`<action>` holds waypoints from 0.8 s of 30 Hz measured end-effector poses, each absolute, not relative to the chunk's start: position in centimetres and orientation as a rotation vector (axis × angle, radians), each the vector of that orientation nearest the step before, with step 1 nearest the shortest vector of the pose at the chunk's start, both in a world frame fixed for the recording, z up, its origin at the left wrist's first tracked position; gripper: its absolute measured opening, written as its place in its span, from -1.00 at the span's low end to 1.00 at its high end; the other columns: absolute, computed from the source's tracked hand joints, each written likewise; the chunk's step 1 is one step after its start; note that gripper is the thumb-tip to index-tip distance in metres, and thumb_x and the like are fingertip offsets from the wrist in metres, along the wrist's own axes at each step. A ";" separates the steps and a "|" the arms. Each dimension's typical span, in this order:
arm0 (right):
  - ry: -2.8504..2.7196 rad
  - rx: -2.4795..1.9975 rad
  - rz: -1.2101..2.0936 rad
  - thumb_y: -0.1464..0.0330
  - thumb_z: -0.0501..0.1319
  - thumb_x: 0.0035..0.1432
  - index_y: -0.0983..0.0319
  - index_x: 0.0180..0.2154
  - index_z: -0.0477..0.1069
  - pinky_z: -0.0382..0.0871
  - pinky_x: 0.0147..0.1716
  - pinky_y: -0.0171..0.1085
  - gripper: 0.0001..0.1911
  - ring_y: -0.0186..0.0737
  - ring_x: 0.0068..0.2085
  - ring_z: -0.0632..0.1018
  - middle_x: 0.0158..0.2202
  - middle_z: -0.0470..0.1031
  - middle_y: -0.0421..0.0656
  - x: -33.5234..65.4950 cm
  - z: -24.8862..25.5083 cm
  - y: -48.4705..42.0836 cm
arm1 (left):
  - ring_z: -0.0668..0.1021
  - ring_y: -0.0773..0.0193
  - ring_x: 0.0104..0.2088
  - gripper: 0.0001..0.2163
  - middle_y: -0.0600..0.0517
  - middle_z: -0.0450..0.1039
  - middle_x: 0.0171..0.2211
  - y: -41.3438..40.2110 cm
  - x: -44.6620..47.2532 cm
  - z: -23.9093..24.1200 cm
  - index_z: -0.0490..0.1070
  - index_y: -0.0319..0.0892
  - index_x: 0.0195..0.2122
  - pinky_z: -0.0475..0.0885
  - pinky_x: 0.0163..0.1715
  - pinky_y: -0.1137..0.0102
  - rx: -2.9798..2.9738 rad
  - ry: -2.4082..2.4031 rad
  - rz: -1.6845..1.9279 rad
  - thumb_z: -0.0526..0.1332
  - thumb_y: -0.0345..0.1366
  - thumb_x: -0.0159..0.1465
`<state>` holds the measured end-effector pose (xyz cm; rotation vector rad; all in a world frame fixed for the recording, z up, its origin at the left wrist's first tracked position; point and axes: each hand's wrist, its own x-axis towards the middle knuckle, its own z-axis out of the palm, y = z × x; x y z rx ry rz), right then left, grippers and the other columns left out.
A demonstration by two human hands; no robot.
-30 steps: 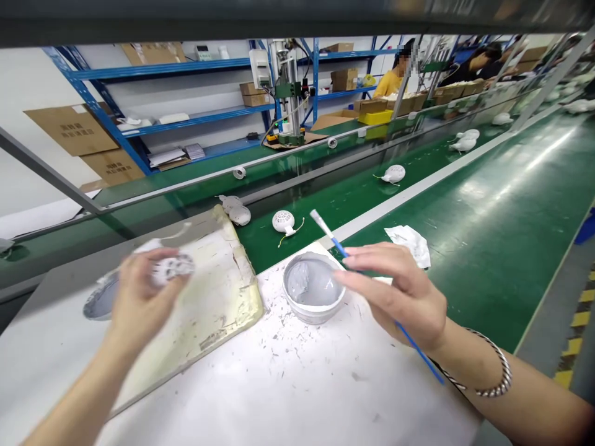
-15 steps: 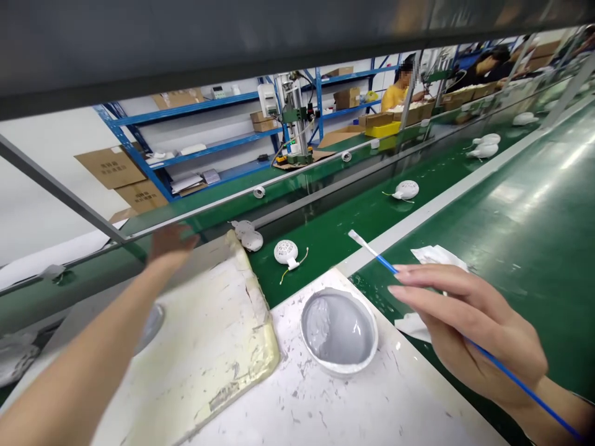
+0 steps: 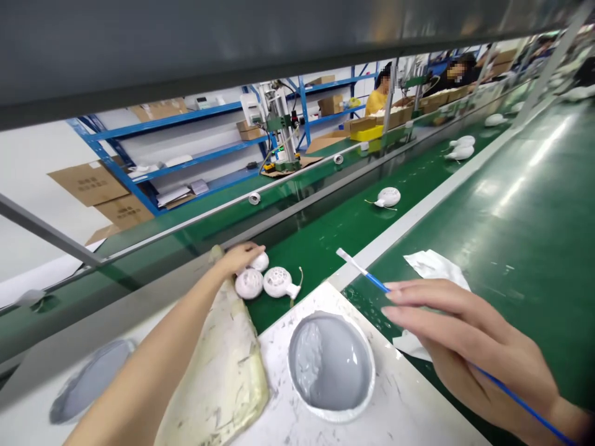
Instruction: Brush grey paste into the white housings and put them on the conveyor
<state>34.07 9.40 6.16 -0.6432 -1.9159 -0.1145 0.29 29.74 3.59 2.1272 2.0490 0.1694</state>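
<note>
My left hand (image 3: 240, 257) reaches palm down to the far end of the padded board (image 3: 232, 353), its fingers curled over a white round part (image 3: 260, 262); the grip is partly hidden. Close below that lies another white round part (image 3: 249, 283). Beside it is a white grille part (image 3: 277, 282) with a short neck and thin wires. My right hand (image 3: 474, 341) holds a thin blue-handled brush (image 3: 374, 280), its pale tip pointing up and left, clear of the tub. Below and left of the brush stands a round tub of grey paste (image 3: 332, 365) on the white board.
A grey-smeared round lid (image 3: 93, 381) lies at the left. More white parts (image 3: 387, 197) rest along the green belt (image 3: 334, 232). White tissue (image 3: 437, 266) is by my right hand. A metal rail (image 3: 260, 49) crosses overhead. Co-workers sit farther back.
My left hand has moved right and a little down from beyond the padded board to the white parts. My right hand keeps its hold on the brush. The view has shifted.
</note>
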 end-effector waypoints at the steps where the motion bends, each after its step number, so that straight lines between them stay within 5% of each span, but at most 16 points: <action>1: -1.902 -0.637 -0.114 0.70 0.12 0.11 0.27 -0.04 0.45 0.44 -0.01 -0.30 -0.58 -0.21 -0.05 0.53 -0.11 0.47 -0.07 34.0 6.3 9.5 | 0.52 0.11 -0.10 -0.67 -0.08 0.43 -0.04 28.3 1.1 3.7 0.40 -0.23 -0.02 0.46 -0.11 0.12 2.153 2.027 0.187 0.16 -0.12 0.30; 5: -1.801 -0.616 -0.030 0.68 0.18 0.12 0.21 -0.02 0.43 0.49 -0.12 -0.29 -0.57 -0.24 -0.11 0.55 -0.14 0.52 -0.11 33.9 6.2 9.8 | 0.31 0.02 0.18 -0.64 -0.13 0.27 0.17 22.8 5.0 5.0 0.33 -0.16 0.09 0.20 0.15 0.00 2.349 1.867 0.260 0.12 -0.15 0.32; 9: -1.651 -0.708 0.315 0.56 0.18 0.21 0.16 -0.13 0.45 0.49 -0.18 -0.37 -0.76 -0.33 -0.20 0.57 -0.24 0.55 -0.21 33.8 6.2 10.0 | 0.28 0.00 0.19 -0.52 0.00 0.32 0.16 20.1 8.4 6.1 0.41 0.07 0.06 0.16 0.17 0.07 2.475 1.457 0.020 0.36 -0.26 0.06; 14: -1.646 -0.705 0.741 0.44 0.17 0.27 0.13 -0.17 0.43 0.48 -0.14 -0.36 -0.87 -0.35 -0.17 0.58 -0.23 0.55 -0.25 33.5 6.3 9.5 | 0.35 -0.05 0.13 -0.63 -0.12 0.35 0.09 20.7 10.8 4.9 0.41 -0.18 0.01 0.16 0.13 -0.13 2.380 1.504 -0.014 0.29 -0.22 0.19; 19: -1.853 -0.639 0.750 0.49 0.15 0.26 0.16 -0.15 0.45 0.43 -0.13 -0.43 -0.82 -0.39 -0.15 0.55 -0.20 0.55 -0.24 33.4 6.3 9.0 | 0.34 -0.06 0.12 -0.64 -0.12 0.35 0.05 21.1 9.4 6.1 0.39 -0.19 -0.02 0.22 0.10 -0.10 2.187 1.596 0.493 0.30 -0.22 0.17; 24: -1.925 -0.615 0.746 0.49 0.14 0.27 0.17 -0.15 0.45 0.43 -0.14 -0.40 -0.82 -0.36 -0.15 0.56 -0.20 0.56 -0.22 33.1 5.8 9.3 | 0.46 -0.02 0.05 -0.42 -0.16 0.29 0.12 17.2 5.5 9.6 0.03 -0.03 0.18 0.45 -0.07 0.04 1.667 1.535 1.144 0.21 -0.12 0.17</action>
